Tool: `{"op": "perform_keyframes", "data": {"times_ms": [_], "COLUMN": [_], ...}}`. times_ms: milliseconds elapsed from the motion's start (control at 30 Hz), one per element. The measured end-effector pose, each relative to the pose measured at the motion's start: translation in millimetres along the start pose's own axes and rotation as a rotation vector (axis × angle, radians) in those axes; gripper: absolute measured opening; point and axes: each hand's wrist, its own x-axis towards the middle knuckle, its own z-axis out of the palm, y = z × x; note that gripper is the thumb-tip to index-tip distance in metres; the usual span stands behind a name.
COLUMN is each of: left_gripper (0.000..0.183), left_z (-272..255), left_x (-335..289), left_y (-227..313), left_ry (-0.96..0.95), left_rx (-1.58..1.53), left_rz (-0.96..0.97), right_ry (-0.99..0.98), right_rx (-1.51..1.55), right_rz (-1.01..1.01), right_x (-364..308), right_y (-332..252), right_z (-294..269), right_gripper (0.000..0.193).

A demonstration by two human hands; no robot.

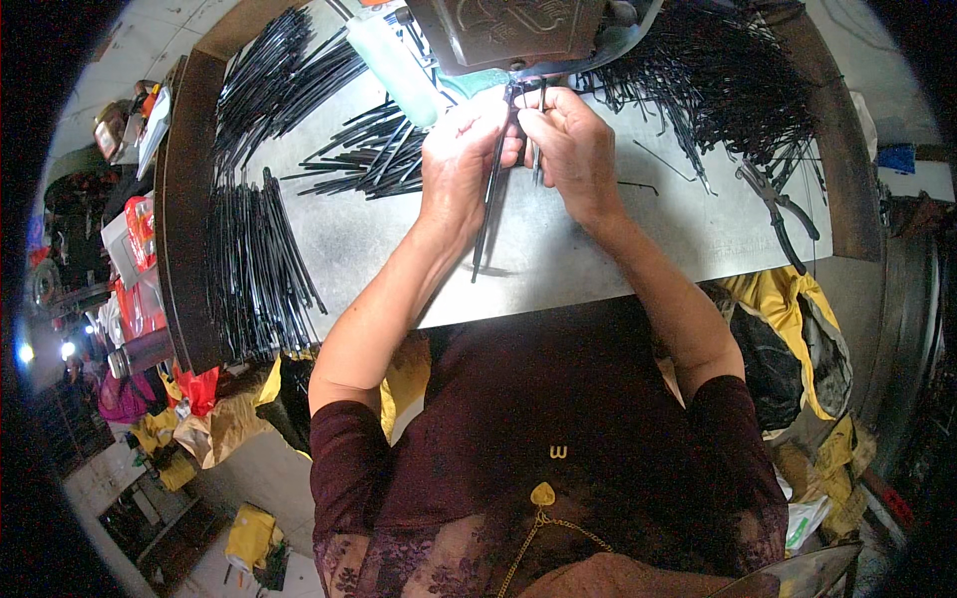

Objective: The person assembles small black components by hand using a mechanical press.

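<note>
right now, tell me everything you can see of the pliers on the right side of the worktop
The pliers have a dark, metallic-looking head and two black handles, spread apart. They lie unheld on the pale worktop, head pointing away beside the heap of black wires, handles toward the near right, one tip reaching the front edge. Whether stray wires touch them is unclear.

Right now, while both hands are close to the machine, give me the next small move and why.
Probably ease the short dark rod in the right hand toward the long dark rod in the left hand: their upper ends sit near the machine, yet a gap shows between them.
</note>
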Motion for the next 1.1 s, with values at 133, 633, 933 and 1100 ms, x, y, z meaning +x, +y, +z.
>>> {"op": "perform_keyframes", "data": {"times_ms": [133,633,933,1100], "left_gripper": [0.018,0.019,0.020,0.018], "left_z": [-1.0,3.8,4.6,2.8], "left_x": [0.1,-1.0,-0.1,0.4], "left_y": [-1.3,-2.7,-10.6,-15.6], "left_ry": [-0.035,0.030,-0.036,-0.060], "left_rx": [0.007,-0.013,-0.173,-0.228], "left_rz": [0.034,0.015,-0.019,0.008], "right_ry": [0.008,0.017,0.008,0.046], "right_rx": [-0.003,0.038,0.219,0.104], "right_rz": [0.007,0.036,0.087,0.000], "right_x": [-0.5,-1.4,-2.9,-3.4], "right_y": [-1.2,-2.6,4.1,8.1], "right_z": [0.6,1.6,7.4,6.9], "right_gripper": [0.011,0.012,0.011,0.010]}}
